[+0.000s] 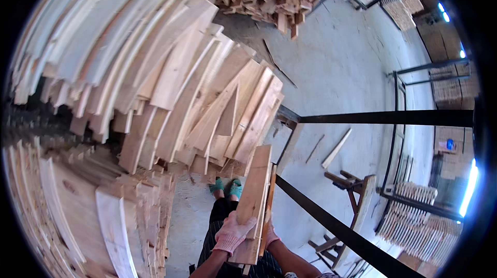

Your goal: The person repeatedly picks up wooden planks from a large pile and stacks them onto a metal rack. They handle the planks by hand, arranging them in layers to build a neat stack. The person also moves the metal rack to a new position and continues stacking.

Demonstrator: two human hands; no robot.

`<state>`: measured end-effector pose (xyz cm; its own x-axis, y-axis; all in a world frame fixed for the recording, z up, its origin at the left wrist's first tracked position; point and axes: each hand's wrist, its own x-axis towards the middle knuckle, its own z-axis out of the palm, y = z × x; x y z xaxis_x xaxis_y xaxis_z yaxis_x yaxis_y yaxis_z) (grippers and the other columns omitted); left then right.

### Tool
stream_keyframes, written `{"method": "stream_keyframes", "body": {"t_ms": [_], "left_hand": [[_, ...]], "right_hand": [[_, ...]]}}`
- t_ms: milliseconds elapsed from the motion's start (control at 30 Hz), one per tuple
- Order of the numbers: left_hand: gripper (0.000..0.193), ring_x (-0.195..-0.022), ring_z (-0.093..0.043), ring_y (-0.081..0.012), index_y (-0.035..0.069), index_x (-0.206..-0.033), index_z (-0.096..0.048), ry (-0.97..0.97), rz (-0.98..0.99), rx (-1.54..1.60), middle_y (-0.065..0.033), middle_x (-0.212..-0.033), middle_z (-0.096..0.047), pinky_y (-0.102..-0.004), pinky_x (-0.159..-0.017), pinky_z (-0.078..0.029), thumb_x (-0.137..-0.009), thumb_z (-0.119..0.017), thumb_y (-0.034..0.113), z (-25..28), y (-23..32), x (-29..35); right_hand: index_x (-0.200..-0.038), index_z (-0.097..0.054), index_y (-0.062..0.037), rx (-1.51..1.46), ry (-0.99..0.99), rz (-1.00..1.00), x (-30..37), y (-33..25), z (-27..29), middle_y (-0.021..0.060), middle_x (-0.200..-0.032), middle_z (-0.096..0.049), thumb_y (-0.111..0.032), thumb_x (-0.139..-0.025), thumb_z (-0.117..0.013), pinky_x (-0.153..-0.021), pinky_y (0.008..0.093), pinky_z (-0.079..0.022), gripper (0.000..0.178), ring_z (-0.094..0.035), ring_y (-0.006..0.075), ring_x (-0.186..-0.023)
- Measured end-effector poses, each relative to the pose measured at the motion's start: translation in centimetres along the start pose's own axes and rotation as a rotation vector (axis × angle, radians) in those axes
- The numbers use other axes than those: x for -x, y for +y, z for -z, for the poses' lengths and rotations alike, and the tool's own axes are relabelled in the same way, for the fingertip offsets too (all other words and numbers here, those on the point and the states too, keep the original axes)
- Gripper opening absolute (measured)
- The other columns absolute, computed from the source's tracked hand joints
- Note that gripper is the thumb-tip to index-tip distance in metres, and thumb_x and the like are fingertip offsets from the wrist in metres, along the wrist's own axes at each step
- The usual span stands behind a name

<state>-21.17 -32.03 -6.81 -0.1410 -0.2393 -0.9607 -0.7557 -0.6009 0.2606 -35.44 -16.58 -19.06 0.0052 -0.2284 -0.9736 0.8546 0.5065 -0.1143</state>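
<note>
Pale flat wooden boards (254, 200) are standing on edge in front of your legs, pinched between your two gloved hands. Your left hand (233, 232) is wrapping its fingers over the near face, your right hand (270, 236) is clamping the far edge, beside the black steel rail (331, 223).

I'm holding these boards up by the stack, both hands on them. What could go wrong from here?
1. The left hand and right hand grip only the low end of the held boards; the long upper part could tip or slide loose.
2. The upper end sits close to the overhanging board stack; a knock might dislodge loose pieces.
3. The black metal rail runs right beside the boards and could catch them during a swing.
</note>
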Motion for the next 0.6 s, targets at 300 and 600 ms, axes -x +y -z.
{"method": "stream_keyframes", "body": {"t_ms": [300, 600], "left_hand": [[0.096, -0.138, -0.043, -0.0378, -0.002, -0.151, -0.034, 0.334, -0.551, 0.354, -0.0273, -0.148, -0.042, -0.0404, -0.114, -0.036, -0.084, -0.074, 0.053, 0.6, -1.7, 11.8], [0.117, -0.137, -0.039, -0.0452, -0.004, -0.156, -0.016, 1.019, -0.987, 0.488, -0.0330, -0.146, -0.035, -0.0456, -0.115, -0.034, -0.077, -0.081, 0.051, 1.2, -13.2, 22.5]], "right_hand": [[-0.145, -0.046, -0.0097, 0.078, -0.504, 0.131, 2.8, -9.2, -4.0, 0.0136, -0.132, -0.058, -0.070, -0.095, -0.046, -0.104, 0.0464, -0.049, 0.078, -0.059, 0.0326, -0.116], [-0.160, -0.014, -0.0035, 0.724, -0.774, 0.446, 18.1, -3.4, -24.2, 0.0109, -0.164, -0.021, -0.059, -0.102, -0.043, -0.122, 0.0353, -0.022, 0.086, -0.025, 0.0254, -0.149]]}}
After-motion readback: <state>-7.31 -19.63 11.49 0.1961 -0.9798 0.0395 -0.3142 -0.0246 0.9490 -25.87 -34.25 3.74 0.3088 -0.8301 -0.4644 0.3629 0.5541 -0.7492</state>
